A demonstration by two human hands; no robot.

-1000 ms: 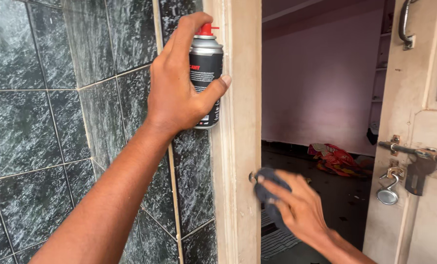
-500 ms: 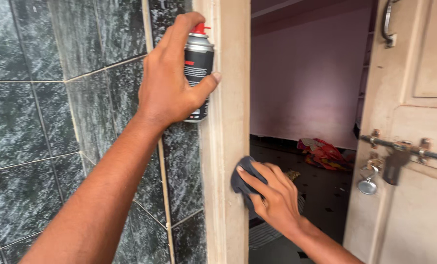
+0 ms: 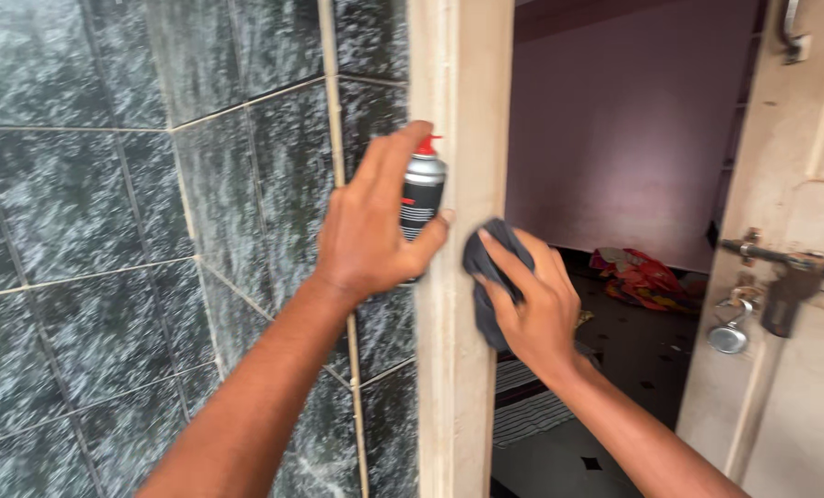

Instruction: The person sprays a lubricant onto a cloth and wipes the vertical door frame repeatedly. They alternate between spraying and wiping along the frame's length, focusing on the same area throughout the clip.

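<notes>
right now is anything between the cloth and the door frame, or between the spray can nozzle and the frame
Nothing visible. The right hand presses the dark cloth straight against the edge of the cream door frame. The left hand holds the spray can beside the frame, its red nozzle close to the wood with nothing between them.

A small spray can (image 3: 423,201) stands upright, with a silver shoulder, a black body bearing pale print, and a red nozzle at its top. It sits just left of the pale door frame (image 3: 462,111), in front of the dark green tiled wall; most of its body is hidden. A dark grey cloth (image 3: 486,267), crumpled and folded, is pressed flat against the right edge of that frame, slightly lower than the can's top.
</notes>
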